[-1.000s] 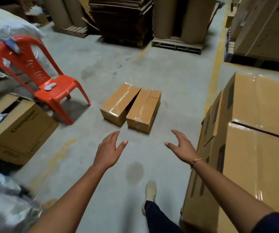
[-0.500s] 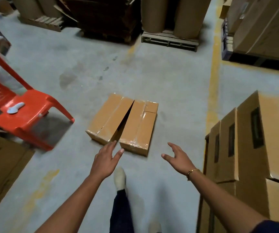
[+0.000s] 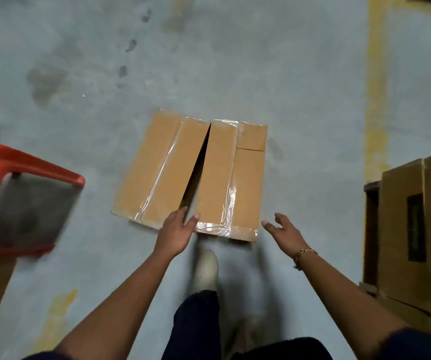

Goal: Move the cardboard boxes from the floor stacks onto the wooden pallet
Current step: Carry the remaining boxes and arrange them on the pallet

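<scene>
The left box (image 3: pixel 157 170) and the right box (image 3: pixel 232 178) are of flat brown cardboard, each with shiny clear tape along its seam. They lie side by side on the grey floor (image 3: pixel 235 61) in the middle of the view, touching at the far end, with a dark wedge-shaped gap between them toward the person.

The left hand (image 3: pixel 175 232) is spread, fingers straight and thumb apart, over the near edge where the gap ends. I cannot tell if it touches the cardboard. The right hand (image 3: pixel 284 232), with a bracelet (image 3: pixel 304 253) on the wrist, is also spread and holds nothing.

Both boxes lie at about 12 o'clock from the left hand. The right box's near corner is just beside the right hand, at its 10 o'clock.
</scene>
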`<state>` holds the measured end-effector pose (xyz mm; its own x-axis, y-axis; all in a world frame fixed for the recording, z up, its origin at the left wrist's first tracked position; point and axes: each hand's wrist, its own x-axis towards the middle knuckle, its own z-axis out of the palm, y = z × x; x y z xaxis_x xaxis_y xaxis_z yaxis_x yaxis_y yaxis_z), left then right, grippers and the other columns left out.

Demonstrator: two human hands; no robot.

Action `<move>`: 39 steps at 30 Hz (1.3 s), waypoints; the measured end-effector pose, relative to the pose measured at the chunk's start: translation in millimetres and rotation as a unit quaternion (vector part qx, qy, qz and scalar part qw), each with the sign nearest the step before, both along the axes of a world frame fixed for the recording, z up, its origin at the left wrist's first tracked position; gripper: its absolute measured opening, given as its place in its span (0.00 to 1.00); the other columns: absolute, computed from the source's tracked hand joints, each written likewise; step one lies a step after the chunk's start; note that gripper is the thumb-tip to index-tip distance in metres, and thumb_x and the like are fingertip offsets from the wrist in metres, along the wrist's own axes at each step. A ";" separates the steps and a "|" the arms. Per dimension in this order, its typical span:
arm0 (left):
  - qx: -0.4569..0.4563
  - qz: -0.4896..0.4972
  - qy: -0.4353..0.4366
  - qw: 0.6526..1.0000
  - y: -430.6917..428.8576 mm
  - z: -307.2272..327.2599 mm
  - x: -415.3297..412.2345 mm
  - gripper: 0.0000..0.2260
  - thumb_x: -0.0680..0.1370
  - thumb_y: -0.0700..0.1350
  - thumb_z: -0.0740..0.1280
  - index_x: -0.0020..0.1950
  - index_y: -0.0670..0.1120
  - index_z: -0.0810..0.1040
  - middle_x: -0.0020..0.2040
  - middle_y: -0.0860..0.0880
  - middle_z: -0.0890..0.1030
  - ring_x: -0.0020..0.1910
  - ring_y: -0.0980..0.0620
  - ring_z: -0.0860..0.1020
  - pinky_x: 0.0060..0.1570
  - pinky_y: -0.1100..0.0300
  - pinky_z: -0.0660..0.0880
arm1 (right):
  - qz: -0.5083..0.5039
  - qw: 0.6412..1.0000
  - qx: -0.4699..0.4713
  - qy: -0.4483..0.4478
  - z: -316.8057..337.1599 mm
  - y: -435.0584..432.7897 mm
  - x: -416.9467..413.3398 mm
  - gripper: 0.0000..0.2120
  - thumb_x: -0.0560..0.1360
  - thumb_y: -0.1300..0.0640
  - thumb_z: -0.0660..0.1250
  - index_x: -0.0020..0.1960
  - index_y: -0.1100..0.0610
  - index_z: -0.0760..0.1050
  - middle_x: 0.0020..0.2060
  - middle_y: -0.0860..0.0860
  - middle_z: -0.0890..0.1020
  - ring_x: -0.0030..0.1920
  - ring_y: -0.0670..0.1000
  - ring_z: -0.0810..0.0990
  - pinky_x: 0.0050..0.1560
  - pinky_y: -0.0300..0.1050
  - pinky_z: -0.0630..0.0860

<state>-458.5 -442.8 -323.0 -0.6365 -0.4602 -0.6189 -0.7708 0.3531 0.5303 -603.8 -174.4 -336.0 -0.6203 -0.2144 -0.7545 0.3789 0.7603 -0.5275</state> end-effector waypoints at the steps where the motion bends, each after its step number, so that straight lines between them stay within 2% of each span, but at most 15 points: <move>1: 0.005 0.005 -0.005 1.000 -8.1 -33.4 -9.1 0.37 0.76 0.75 0.55 0.74 0.50 0.73 0.68 0.48 0.77 0.69 0.45 0.74 0.67 0.45 0.71 | -0.013 1.000 0.002 -0.004 -26.7 -7.5 -5.7 0.36 0.79 0.39 0.66 0.81 0.53 0.59 0.78 0.51 0.66 0.75 0.55 0.68 0.72 0.50 0.65; 3: 0.018 0.019 -0.011 1.000 -19.9 -93.4 -29.4 0.40 0.74 0.77 0.56 0.74 0.49 0.73 0.70 0.47 0.76 0.70 0.44 0.73 0.70 0.47 0.69 | -0.044 0.999 0.002 -0.004 -83.5 -20.0 -16.6 0.37 0.79 0.38 0.65 0.81 0.54 0.59 0.79 0.52 0.65 0.76 0.56 0.67 0.73 0.52 0.64; 7: 0.059 0.029 -0.025 0.998 -30.2 -186.5 -59.0 0.29 0.83 0.59 0.64 0.78 0.44 0.67 0.76 0.43 0.70 0.75 0.43 0.69 0.66 0.59 0.64 | -0.115 0.993 0.011 -0.015 -187.4 -32.7 -24.0 0.41 0.78 0.36 0.66 0.82 0.53 0.55 0.80 0.52 0.62 0.78 0.58 0.64 0.74 0.55 0.63; 8: 0.073 0.036 -0.029 0.996 -32.8 -207.9 -62.2 0.32 0.82 0.60 0.65 0.80 0.44 0.64 0.78 0.44 0.67 0.76 0.43 0.67 0.69 0.58 0.63 | -0.133 0.991 0.006 -0.016 -210.1 -33.9 -23.1 0.42 0.78 0.35 0.66 0.82 0.53 0.54 0.80 0.52 0.62 0.78 0.58 0.64 0.74 0.55 0.63; 10: 0.094 0.059 -0.040 0.993 -36.9 -245.6 -64.9 0.46 0.73 0.71 0.65 0.83 0.46 0.57 0.80 0.45 0.64 0.78 0.43 0.65 0.75 0.50 0.61 | -0.158 0.987 -0.002 -0.021 -246.6 -34.3 -21.1 0.44 0.76 0.34 0.67 0.82 0.52 0.55 0.80 0.52 0.63 0.77 0.58 0.65 0.75 0.55 0.64; 12: 0.117 0.081 -0.051 0.988 -40.9 -281.3 -63.0 0.52 0.66 0.76 0.65 0.83 0.49 0.58 0.79 0.46 0.67 0.76 0.43 0.68 0.75 0.47 0.64 | -0.171 0.985 -0.020 -0.019 -276.1 -34.9 -16.2 0.46 0.71 0.29 0.68 0.81 0.51 0.61 0.76 0.51 0.70 0.74 0.56 0.71 0.73 0.55 0.68; 15: 0.126 0.071 -0.015 0.989 -34.4 -307.7 -59.3 0.38 0.73 0.69 0.70 0.78 0.54 0.65 0.69 0.52 0.76 0.67 0.47 0.75 0.69 0.52 0.69 | -0.171 0.984 -0.053 0.018 -305.2 -33.7 -8.8 0.42 0.65 0.27 0.71 0.74 0.46 0.70 0.62 0.45 0.81 0.62 0.51 0.80 0.65 0.52 0.76; 18: 0.104 0.066 0.050 0.991 -25.5 -318.5 -56.0 0.31 0.77 0.61 0.71 0.77 0.57 0.66 0.63 0.58 0.76 0.62 0.53 0.75 0.62 0.58 0.69 | -0.178 0.979 -0.071 0.063 -311.0 -34.9 -6.7 0.32 0.72 0.38 0.75 0.72 0.45 0.71 0.56 0.40 0.82 0.56 0.43 0.81 0.62 0.48 0.77; 20: 0.096 0.080 0.080 0.989 -21.7 -311.5 -58.7 0.29 0.77 0.60 0.71 0.76 0.57 0.68 0.62 0.57 0.78 0.61 0.54 0.77 0.62 0.59 0.70 | -0.194 0.975 -0.078 0.072 -299.8 -34.8 -9.2 0.27 0.74 0.44 0.75 0.70 0.45 0.71 0.54 0.38 0.81 0.53 0.38 0.80 0.56 0.41 0.77; 23: 0.085 0.082 0.109 0.987 -20.1 -275.2 -67.5 0.28 0.76 0.63 0.71 0.74 0.58 0.70 0.63 0.57 0.81 0.62 0.54 0.78 0.65 0.56 0.72 | -0.213 0.970 -0.089 0.078 -260.9 -29.8 -11.7 0.26 0.75 0.46 0.75 0.69 0.48 0.72 0.56 0.44 0.82 0.52 0.38 0.79 0.47 0.33 0.74; 26: 0.070 0.066 0.123 0.988 -17.1 -210.5 -77.2 0.28 0.76 0.63 0.71 0.74 0.59 0.70 0.62 0.60 0.80 0.60 0.56 0.78 0.61 0.59 0.72 | -0.226 0.965 -0.097 0.091 -203.3 -20.4 -12.3 0.27 0.74 0.44 0.75 0.71 0.47 0.73 0.57 0.44 0.83 0.54 0.40 0.81 0.51 0.38 0.76; 28: 0.060 0.054 0.130 0.988 -11.2 -159.0 -78.9 0.27 0.76 0.64 0.71 0.74 0.61 0.70 0.61 0.60 0.81 0.57 0.53 0.79 0.59 0.57 0.74 | -0.232 0.962 -0.106 0.100 -153.9 -13.5 -10.3 0.25 0.74 0.44 0.75 0.69 0.45 0.73 0.56 0.40 0.82 0.55 0.40 0.81 0.55 0.43 0.77; 34: 0.057 0.032 0.137 0.988 22.4 26.2 -72.8 0.32 0.72 0.71 0.69 0.74 0.65 0.68 0.61 0.58 0.82 0.57 0.44 0.81 0.63 0.50 0.76 | -0.249 0.953 -0.119 0.129 31.4 23.9 2.7 0.27 0.74 0.43 0.74 0.70 0.44 0.72 0.55 0.38 0.80 0.55 0.39 0.79 0.55 0.43 0.75; 36: 0.061 0.017 0.136 0.989 39.3 90.5 -67.0 0.31 0.73 0.69 0.70 0.75 0.64 0.68 0.62 0.58 0.82 0.57 0.46 0.81 0.64 0.50 0.75 | -0.260 0.950 -0.113 0.133 92.8 44.9 16.1 0.29 0.74 0.41 0.74 0.71 0.46 0.71 0.56 0.40 0.81 0.57 0.44 0.80 0.59 0.47 0.76; 39: 0.072 -0.021 0.138 0.988 65.4 181.7 -54.7 0.38 0.69 0.76 0.66 0.76 0.63 0.66 0.65 0.57 0.81 0.63 0.50 0.79 0.66 0.49 0.75 | -0.287 0.940 -0.116 0.144 184.2 75.4 45.0 0.29 0.74 0.41 0.74 0.71 0.47 0.71 0.57 0.41 0.81 0.56 0.45 0.80 0.58 0.49 0.77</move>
<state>-513.2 -377.4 -141.3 -0.8068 -0.3494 -0.4765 -0.5764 0.2876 0.7649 -558.8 -99.1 -151.8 -0.8549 0.0808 -0.5124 0.5085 0.3258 -0.7970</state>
